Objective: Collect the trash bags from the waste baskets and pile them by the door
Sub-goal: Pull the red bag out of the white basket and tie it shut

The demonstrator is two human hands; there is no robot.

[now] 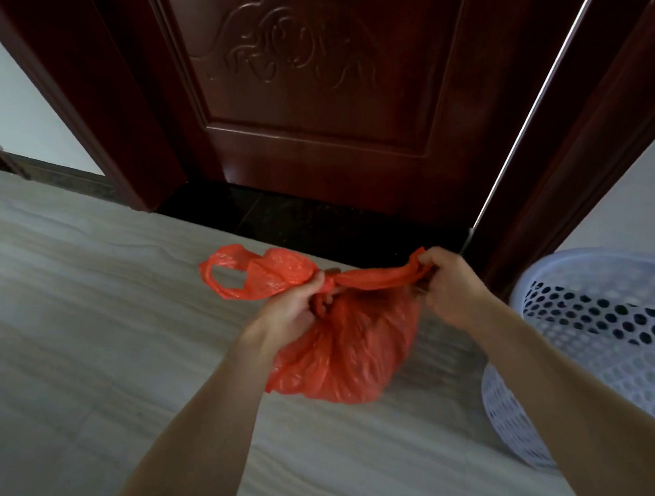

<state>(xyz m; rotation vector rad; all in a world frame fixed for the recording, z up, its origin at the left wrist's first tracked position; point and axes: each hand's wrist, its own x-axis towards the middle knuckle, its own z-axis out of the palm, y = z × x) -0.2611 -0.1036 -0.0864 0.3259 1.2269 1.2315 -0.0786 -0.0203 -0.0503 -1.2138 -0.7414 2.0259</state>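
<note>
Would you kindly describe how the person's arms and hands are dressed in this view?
Both forearms are bare to the frame's lower edge: no sleeve shows. The left hand and right hand wear no gloves, and no ring, watch or bracelet is visible.

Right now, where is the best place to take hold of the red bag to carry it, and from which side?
Grip the red bag at its twisted neck, from above. The plastic gathers into one narrow bunch there, between the left hand and right hand, while the full body sags below.
</note>
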